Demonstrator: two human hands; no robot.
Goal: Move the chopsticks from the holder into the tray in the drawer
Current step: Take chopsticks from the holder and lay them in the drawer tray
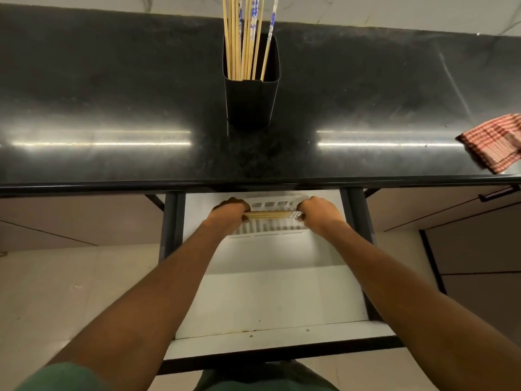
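A black square holder (251,103) stands on the dark countertop (112,108) with several wooden chopsticks (244,38) upright in it, some with blue-patterned tops. Below, the white drawer (267,292) is pulled open. A white slotted tray (270,230) lies at its far end, partly under the counter edge. A small bundle of chopsticks (267,214) lies level over the tray, held at both ends. My left hand (229,214) grips the plain tips. My right hand (320,214) grips the patterned ends.
A red checked cloth (493,142) lies at the right end of the countertop. Brown cabinet fronts flank the drawer, with a dark handle (499,193) on the right one. Pale floor tiles show below on the left.
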